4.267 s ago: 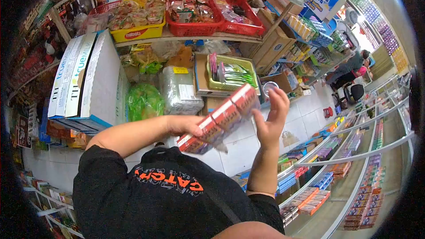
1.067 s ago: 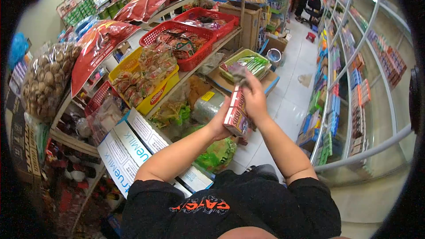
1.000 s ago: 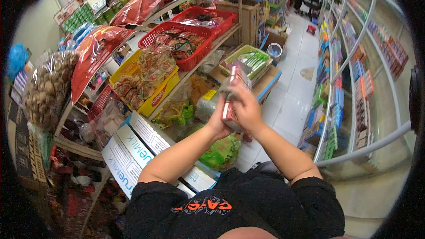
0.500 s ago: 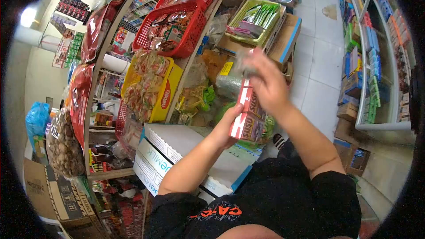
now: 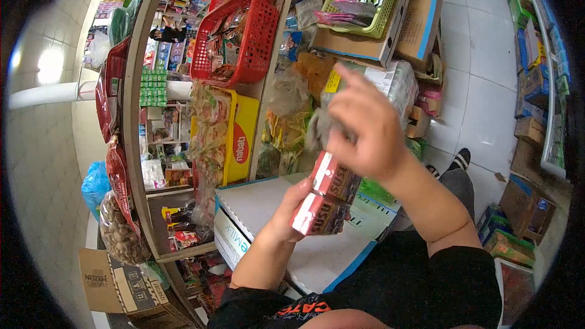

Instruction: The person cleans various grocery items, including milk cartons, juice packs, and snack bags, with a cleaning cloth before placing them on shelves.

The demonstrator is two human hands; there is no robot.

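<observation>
1. Far left: shelf rack with a yellow basket [image 5: 241,140] and a red basket [image 5: 244,42] of packets.
2. Left hand [image 5: 291,210] wraps the lower end of a red carton pack [image 5: 326,198], held above a white milk case [image 5: 286,207].
3. Right hand [image 5: 362,125] is curled over the pack's top, pinching loose clear wrap [image 5: 317,131].
4. Right: white tiled floor [image 5: 487,85].

The pack of small cartons [image 5: 326,201] is red with white bands and brown lettering. Behind it lies a white milk case [image 5: 317,237] edged in blue, a yellow basket [image 5: 241,140] with a red label, a red basket [image 5: 247,42] and a lime-green basket [image 5: 378,15].
</observation>
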